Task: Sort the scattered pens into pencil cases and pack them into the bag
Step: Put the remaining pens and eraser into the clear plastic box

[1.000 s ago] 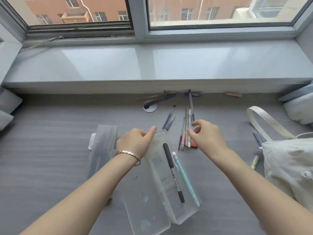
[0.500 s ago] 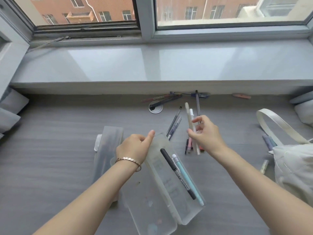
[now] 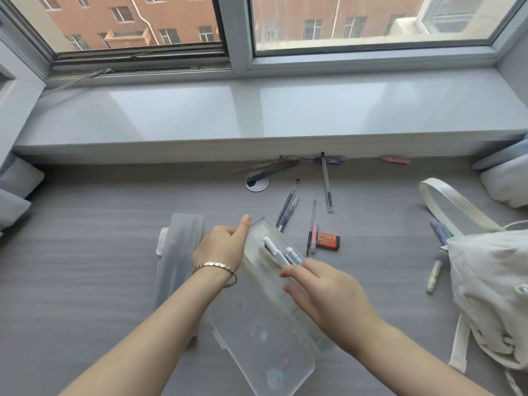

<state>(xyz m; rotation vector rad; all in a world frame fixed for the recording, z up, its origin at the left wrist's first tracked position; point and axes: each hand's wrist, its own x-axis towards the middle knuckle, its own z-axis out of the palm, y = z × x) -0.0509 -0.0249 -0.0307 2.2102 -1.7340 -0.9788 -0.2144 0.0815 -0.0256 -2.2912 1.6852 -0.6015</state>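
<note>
An open translucent pencil case (image 3: 264, 227) lies in the middle of the grey desk (image 3: 85, 267), its lid (image 3: 265, 347) folded toward me. My left hand (image 3: 224, 244) grips the case's far left edge, thumb up along the rim. My right hand (image 3: 325, 295) is low over the tray, fingertips pinching a white pen (image 3: 273, 248) that lies in it beside a light blue pen (image 3: 294, 254). Loose pens (image 3: 288, 208) lie scattered beyond the case. A cream bag (image 3: 491, 295) slumps at the right.
A second, closed translucent case (image 3: 183, 244) lies left of my left hand. A red eraser (image 3: 328, 240) and a pink pen (image 3: 313, 237) sit right of the open case. More pens (image 3: 440, 232) and a yellow marker (image 3: 433, 275) lie by the bag. The windowsill (image 3: 257, 115) overhangs the back.
My right hand lifted white pens from the scattered pile and carried them down into the open case. The eraser is now uncovered. My left hand stayed on the case.
</note>
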